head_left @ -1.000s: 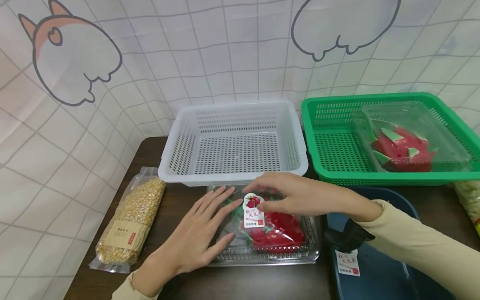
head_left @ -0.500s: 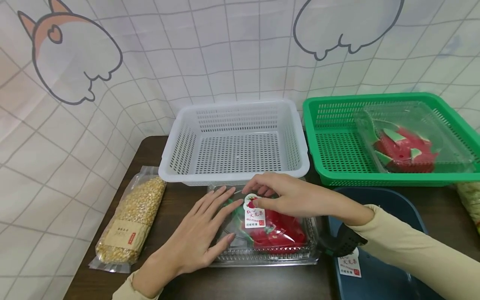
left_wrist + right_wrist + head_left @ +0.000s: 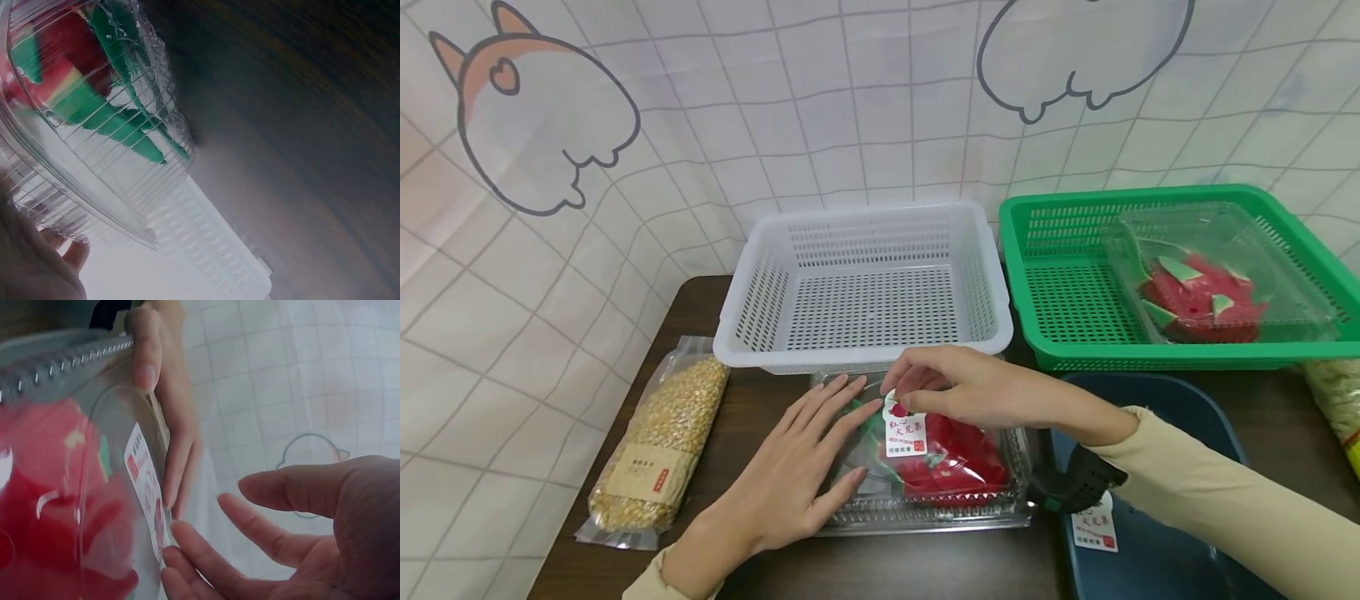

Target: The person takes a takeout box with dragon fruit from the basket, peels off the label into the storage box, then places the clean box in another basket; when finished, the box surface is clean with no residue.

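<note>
A clear plastic clamshell box (image 3: 940, 523) holding a red dragon fruit (image 3: 966, 467) with green scales lies in front of the white basket. On its lid is a white sticker (image 3: 906, 437) with a fruit picture and red writing. My left hand (image 3: 801, 467) rests with spread, straight fingers on the lid's left side. My right hand (image 3: 958, 379) is over the lid, fingers bent, thumb across the sticker's top. In the right wrist view, the thumb and index finger stand apart, while lower fingertips (image 3: 178, 584) are right at the sticker's end. The left wrist view shows the box's ribbed side (image 3: 100, 181).
Behind stands a white basket (image 3: 868, 358). A green basket (image 3: 1075, 354) at back right holds another boxed dragon fruit (image 3: 1202, 300). A blue tray (image 3: 1172, 533) at right bears a similar sticker (image 3: 1096, 525). A bag of corn kernels (image 3: 658, 442) lies left.
My right thumb has slid a little left onto the sticker's top, and the right fingers have bent more inward. The left hand and the box have stayed put.
</note>
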Demonstrator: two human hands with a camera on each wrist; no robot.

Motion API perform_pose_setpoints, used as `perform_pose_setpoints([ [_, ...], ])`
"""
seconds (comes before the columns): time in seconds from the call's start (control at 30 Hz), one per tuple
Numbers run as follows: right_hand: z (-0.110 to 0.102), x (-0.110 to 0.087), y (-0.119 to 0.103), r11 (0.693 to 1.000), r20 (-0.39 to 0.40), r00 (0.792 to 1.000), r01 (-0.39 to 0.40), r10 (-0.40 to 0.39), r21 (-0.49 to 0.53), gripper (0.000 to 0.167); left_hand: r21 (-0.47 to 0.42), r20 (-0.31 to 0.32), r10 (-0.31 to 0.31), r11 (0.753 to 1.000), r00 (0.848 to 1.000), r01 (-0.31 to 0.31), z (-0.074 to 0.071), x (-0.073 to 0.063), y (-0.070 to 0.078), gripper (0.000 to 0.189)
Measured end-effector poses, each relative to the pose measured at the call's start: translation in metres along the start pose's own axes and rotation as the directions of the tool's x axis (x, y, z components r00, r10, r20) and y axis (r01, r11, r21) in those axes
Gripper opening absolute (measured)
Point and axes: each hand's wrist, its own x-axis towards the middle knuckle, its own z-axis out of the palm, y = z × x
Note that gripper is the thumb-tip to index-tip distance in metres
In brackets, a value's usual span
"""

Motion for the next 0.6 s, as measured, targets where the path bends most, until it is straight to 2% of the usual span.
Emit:
perform_pose_setpoints([
  [0.13, 0.0019, 0.0009, -0.0009, 1.0, -0.031, 1.0, -0.004, 0.004, 0.021, 0.027, -0.002, -0.001, 0.001, 1.0, 1.0, -0.001, 0.0004, -0.0002, -0.0001, 0.066],
  [0.27, 0.0016, 0.0006, -0.0039, 1.0, -0.061, 0.998, -0.019, 0.017, -0.021, 0.027, -0.008, 0.001, 0.001, 1.0, 1.0, -0.001, 0.0004, 0.0001, -0.0001, 0.066],
  [0.6, 0.0031, 0.0028, -0.0027, 0.998, -0.059, 0.998, 0.0, -0.003, -0.055, 0.02, -0.014, 0.002, 0.0, 1.0, 1.0, 0.0, 0.0007, 0.0007, -0.0005, 0.066],
])
